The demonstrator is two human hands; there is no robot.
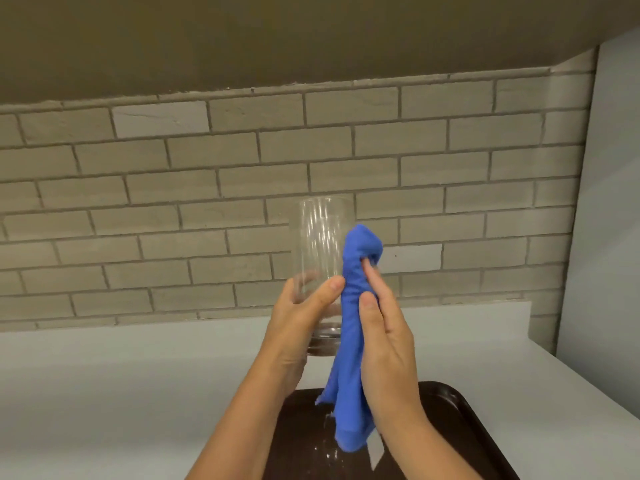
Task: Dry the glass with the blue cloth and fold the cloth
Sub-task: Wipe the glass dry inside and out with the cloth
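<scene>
A tall clear glass is held upright in the air, above the counter. My left hand grips its lower part, thumb across the front. My right hand presses the blue cloth against the glass's right side, fingers stretched upward along the cloth. The cloth bunches near the upper right of the glass and hangs down in a long fold toward the tray. The base of the glass shows beside my left palm.
A dark brown tray lies on the white counter below my hands, with water drops on it. A grey brick wall stands behind, and a white panel closes the right side.
</scene>
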